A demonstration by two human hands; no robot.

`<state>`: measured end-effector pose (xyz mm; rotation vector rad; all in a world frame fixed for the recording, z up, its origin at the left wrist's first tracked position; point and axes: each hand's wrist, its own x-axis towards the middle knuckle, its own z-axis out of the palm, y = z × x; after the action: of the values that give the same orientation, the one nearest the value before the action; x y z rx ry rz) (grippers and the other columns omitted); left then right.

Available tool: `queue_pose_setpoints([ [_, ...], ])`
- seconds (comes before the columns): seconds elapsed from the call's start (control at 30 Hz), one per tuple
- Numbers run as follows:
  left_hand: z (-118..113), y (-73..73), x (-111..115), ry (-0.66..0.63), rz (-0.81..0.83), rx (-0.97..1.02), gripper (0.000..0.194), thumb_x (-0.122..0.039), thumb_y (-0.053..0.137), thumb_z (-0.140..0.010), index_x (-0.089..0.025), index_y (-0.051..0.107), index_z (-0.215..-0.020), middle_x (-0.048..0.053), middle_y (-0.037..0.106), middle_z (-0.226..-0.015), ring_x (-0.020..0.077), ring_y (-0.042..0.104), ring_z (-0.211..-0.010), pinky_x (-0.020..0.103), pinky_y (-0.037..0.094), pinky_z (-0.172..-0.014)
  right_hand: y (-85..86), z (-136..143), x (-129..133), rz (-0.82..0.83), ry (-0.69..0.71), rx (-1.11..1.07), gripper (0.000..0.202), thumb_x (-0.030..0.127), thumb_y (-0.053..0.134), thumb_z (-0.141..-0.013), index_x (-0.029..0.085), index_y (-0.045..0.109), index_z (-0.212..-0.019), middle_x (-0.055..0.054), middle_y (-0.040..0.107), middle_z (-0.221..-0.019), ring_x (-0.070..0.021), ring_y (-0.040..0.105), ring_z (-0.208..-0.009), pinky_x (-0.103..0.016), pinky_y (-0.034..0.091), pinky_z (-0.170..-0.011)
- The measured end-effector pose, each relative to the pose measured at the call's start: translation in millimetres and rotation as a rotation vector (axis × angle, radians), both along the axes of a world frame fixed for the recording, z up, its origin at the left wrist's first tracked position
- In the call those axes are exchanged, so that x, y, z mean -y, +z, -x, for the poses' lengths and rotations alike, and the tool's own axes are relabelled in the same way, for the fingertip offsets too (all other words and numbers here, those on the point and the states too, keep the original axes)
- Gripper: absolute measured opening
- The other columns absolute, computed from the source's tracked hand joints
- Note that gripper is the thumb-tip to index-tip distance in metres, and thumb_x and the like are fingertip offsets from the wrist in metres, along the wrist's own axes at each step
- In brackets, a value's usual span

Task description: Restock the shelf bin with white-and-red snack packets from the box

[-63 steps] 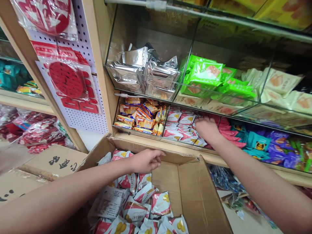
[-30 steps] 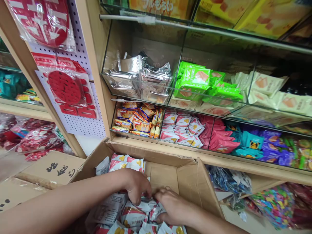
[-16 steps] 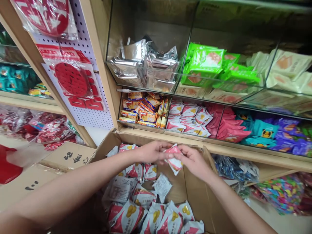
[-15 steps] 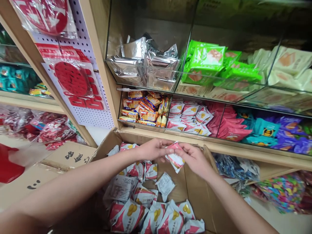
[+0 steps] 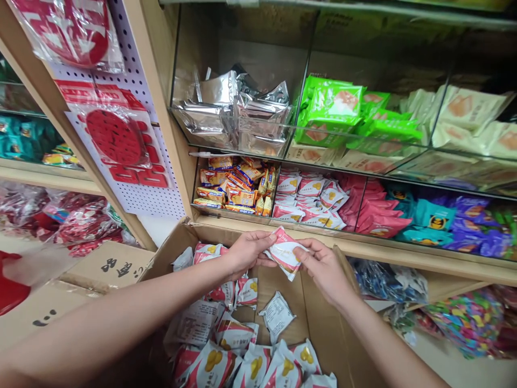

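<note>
Between my two hands, above the cardboard box, is a small pink-and-white snack packet (image 5: 285,252) with yellow pictures on it. My left hand (image 5: 251,252) pinches its left edge, and my right hand (image 5: 321,264) grips its right side with the thumb on top. Another packet may lie beneath it; I cannot tell. Several matching packets (image 5: 236,331) lie loose in the box (image 5: 319,318) below, one of them (image 5: 277,314) turned with its printed white back up.
Behind the box, a clear-fronted shelf bin holds matching packets (image 5: 311,196), between orange-wrapped snacks (image 5: 238,186) and pink packets (image 5: 382,210). Silver pouches (image 5: 242,118) and green packets (image 5: 335,108) sit a level higher. Red decorations (image 5: 115,137) hang at left. Box flaps (image 5: 109,267) stick out left.
The packet between my hands has been turned so more of its white printed front shows, and my left fingers have shifted to its edge. The view has tilted slightly.
</note>
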<state>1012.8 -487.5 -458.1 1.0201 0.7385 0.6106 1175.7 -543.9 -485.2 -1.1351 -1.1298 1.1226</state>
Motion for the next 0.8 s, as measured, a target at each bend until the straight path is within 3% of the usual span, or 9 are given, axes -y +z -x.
queue_pose_setpoints([
  [0.17,-1.2,-1.0,1.1,-0.003,-0.124,-0.084,0.037,-0.042,0.058,-0.072,-0.013,0.058,-0.095,0.005,0.066,-0.078,0.0130,0.063,-0.061,0.022,0.048,-0.055,12.0,-15.2,-4.9,-0.044,0.053,0.220,0.035,0.035,0.064,-0.067,0.017,0.053,-0.095,-0.005,0.064,-0.084,-0.0159,0.059,-0.071,-0.029,0.047,-0.063],
  [0.23,-0.8,0.3,-1.2,-0.005,-0.193,-0.089,0.041,-0.044,0.056,-0.073,-0.015,0.053,-0.101,0.006,0.065,-0.085,0.0132,0.063,-0.062,0.022,0.046,-0.054,27.7,-33.1,-15.8,-0.143,-0.055,0.361,0.036,0.036,0.062,-0.067,0.018,0.052,-0.097,-0.005,0.064,-0.084,-0.0174,0.059,-0.073,-0.031,0.047,-0.065],
  [0.33,0.0,1.0,-6.5,-0.008,-0.255,-0.106,0.042,-0.040,0.059,-0.071,-0.016,0.049,-0.104,0.007,0.064,-0.090,0.0118,0.063,-0.063,0.022,0.044,-0.057,56.5,-61.6,-43.6,-0.270,-0.355,0.748,0.035,0.034,0.057,-0.071,0.018,0.051,-0.102,-0.007,0.063,-0.088,-0.0195,0.058,-0.077,-0.033,0.045,-0.069],
  [0.4,0.3,-1.3,-9.9,-0.031,-0.271,-0.138,0.039,-0.037,0.061,-0.070,-0.016,0.048,-0.100,0.006,0.064,-0.087,0.0110,0.061,-0.062,0.021,0.043,-0.056,72.5,-74.4,-66.6,-0.281,-0.494,1.052,0.033,0.029,0.055,-0.072,0.016,0.053,-0.102,-0.010,0.061,-0.095,-0.0218,0.056,-0.086,-0.034,0.043,-0.076],
  [0.47,0.5,-5.5,-12.3,-0.057,-0.278,-0.162,0.035,-0.035,0.061,-0.070,-0.015,0.049,-0.096,0.005,0.064,-0.084,0.0102,0.060,-0.060,0.021,0.041,-0.055,82.5,-80.0,-89.6,-0.230,-0.529,1.301,0.030,0.025,0.054,-0.074,0.013,0.056,-0.101,-0.013,0.059,-0.099,-0.0232,0.054,-0.092,-0.032,0.040,-0.080],
  [0.63,2.5,-15.7,-13.9,-0.100,-0.297,-0.214,0.029,-0.031,0.059,-0.070,-0.014,0.049,-0.091,0.004,0.062,-0.082,0.0089,0.059,-0.060,0.021,0.039,-0.055,84.9,-76.3,-127.6,-0.115,-0.415,1.582,0.032,0.024,0.047,-0.079,0.015,0.056,-0.108,-0.011,0.062,-0.098,-0.0197,0.056,-0.093,-0.024,0.039,-0.078],
  [0.8,5.4,-24.0,-15.0,-0.153,-0.324,-0.233,0.029,-0.031,0.060,-0.069,-0.014,0.049,-0.089,0.002,0.061,-0.077,0.0088,0.057,-0.060,0.023,0.042,-0.059,79.0,-74.3,-137.9,-0.069,-0.448,1.669,0.028,0.027,0.045,-0.080,0.013,0.062,-0.098,-0.016,0.062,-0.098,-0.0271,0.054,-0.096,-0.035,0.037,-0.080],
])
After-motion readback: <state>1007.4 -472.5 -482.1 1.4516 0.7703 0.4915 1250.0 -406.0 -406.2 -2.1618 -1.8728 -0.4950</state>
